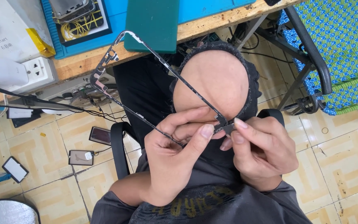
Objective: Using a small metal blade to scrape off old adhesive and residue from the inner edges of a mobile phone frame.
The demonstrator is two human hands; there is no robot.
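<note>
Closely, a thin black phone frame (pixel 154 89) is pinched at its near corner by the left hand (pixel 175 157) and right hand (pixel 257 153), bare of other parts, away from the wooden surface (pixel 83 62).

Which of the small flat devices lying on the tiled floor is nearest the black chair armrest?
The dark-screened device, lying right beside the armrest. The grey-backed one lies lower left, and the white-framed one further left.
</note>
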